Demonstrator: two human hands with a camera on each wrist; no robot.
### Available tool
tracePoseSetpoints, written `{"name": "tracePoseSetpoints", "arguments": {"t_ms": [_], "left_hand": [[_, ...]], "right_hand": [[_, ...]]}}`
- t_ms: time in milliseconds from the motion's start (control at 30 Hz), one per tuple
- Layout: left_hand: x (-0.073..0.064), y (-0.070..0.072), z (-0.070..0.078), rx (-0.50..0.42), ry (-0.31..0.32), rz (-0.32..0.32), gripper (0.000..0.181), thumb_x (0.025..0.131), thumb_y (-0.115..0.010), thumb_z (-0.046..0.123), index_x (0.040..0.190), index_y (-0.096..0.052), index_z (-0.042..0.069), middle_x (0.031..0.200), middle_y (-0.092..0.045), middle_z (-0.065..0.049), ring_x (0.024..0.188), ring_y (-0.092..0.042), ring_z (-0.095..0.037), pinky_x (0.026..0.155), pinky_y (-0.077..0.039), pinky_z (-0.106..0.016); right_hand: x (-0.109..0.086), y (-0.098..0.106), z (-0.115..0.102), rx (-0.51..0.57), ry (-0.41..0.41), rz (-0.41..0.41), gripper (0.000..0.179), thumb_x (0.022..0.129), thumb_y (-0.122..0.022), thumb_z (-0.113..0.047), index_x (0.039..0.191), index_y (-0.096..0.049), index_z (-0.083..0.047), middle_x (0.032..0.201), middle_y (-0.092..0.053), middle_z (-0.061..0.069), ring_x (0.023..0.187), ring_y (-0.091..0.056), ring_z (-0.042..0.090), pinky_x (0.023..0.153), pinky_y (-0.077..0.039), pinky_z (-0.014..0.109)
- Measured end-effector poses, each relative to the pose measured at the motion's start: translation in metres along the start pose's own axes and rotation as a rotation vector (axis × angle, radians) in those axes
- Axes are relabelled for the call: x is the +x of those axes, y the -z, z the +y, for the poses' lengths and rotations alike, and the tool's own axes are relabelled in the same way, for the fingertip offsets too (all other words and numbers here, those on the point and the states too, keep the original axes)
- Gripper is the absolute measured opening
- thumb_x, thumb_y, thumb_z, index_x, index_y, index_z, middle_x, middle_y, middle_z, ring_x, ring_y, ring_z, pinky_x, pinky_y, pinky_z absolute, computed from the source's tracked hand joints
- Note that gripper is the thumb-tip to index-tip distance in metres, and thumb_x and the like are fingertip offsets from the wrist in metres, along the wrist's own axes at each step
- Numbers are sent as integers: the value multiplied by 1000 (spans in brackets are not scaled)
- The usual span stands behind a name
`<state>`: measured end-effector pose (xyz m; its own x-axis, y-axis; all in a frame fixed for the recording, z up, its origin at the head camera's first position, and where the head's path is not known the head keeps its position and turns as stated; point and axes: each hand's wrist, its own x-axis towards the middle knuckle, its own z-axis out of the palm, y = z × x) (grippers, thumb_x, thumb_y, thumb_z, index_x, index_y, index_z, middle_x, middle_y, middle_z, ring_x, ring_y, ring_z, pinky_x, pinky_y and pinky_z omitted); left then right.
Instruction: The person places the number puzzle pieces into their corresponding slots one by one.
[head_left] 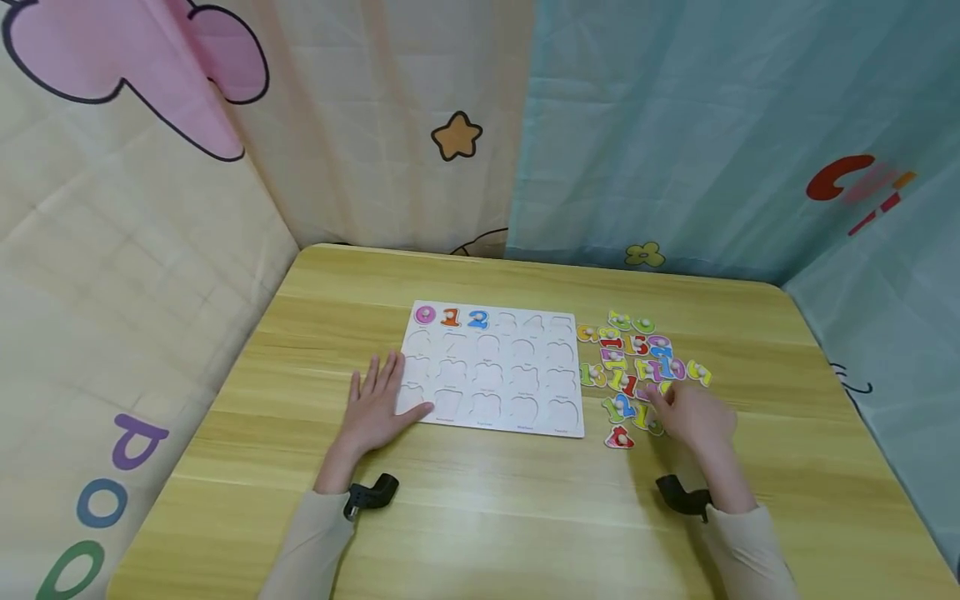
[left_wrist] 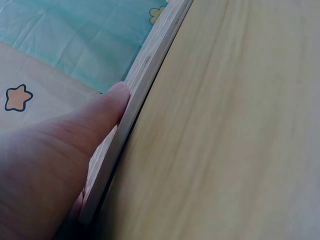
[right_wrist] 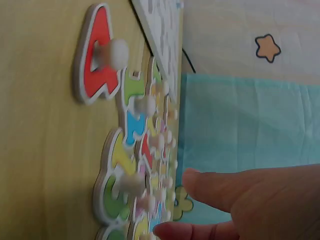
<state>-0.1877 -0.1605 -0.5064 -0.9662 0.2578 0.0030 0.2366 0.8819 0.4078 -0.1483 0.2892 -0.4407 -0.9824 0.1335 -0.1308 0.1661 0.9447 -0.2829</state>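
Note:
A white puzzle board (head_left: pixel 487 421) with shallow number-shaped recesses lies on the table. Along its top row sit a pink 0 (head_left: pixel 425 315), an orange 1 (head_left: pixel 451 317) and a blue 2 (head_left: pixel 478 320). My left hand (head_left: pixel 375 408) rests on the board's left edge with fingers spread; its thumb (left_wrist: pixel 102 120) lies against the near edge in the left wrist view. Over the loose, knobbed number pieces (head_left: pixel 613 344) is my right hand (head_left: pixel 697 417). The right wrist view shows its thumb (right_wrist: pixel 210 187) and a finger (right_wrist: pixel 180 231) apart, with no piece visible between them.
A red 4 (head_left: pixel 619 437) lies at the near end of the loose pieces, with its knob upward. The wooden table (head_left: pixel 480 517) reaches patterned curtains (head_left: pixel 637 125) at the back and sides.

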Motion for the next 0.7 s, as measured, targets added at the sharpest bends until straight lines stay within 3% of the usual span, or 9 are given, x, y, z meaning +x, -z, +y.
{"name": "tracePoseSetpoints", "arguments": {"t_ms": [133, 300, 500, 700], "left_hand": [[0, 1, 0, 7, 0, 5, 99, 86, -47, 68, 152, -10, 4, 157, -4, -13, 142, 6, -35, 108, 10, -55], [0, 3, 2, -2, 3, -12, 99, 86, -47, 68, 152, -9, 5, 157, -3, -13, 142, 7, -35, 108, 11, -54], [0, 1, 2, 3, 8, -22, 100, 86, -47, 69, 152, -8, 6, 157, -3, -12, 142, 8, -34, 108, 12, -53], [-1, 1, 2, 2, 6, -19, 99, 86, -47, 68, 152, -9, 5, 157, -4, -13, 142, 7, -34, 108, 11, -53]], "right_hand": [[-22, -2, 20, -32, -101, -76, 56, 95, -41, -55, 69, -52, -8, 61, -48, 5, 56, -48, 22, 47, -33, 37], [-32, -8, 28, -58, -146, -141, 63, 96, -35, -58, 78, -56, -2, 68, -53, 12, 63, -53, 29, 51, -37, 43], [-32, -15, 34, -57, -162, -136, 64, 99, -28, -55, 83, -55, 1, 72, -56, 18, 65, -54, 33, 52, -38, 45], [-31, -17, 37, -42, -153, -109, 52, 100, -32, -47, 87, -53, -1, 71, -53, 14, 63, -52, 30, 52, -38, 43]]}}
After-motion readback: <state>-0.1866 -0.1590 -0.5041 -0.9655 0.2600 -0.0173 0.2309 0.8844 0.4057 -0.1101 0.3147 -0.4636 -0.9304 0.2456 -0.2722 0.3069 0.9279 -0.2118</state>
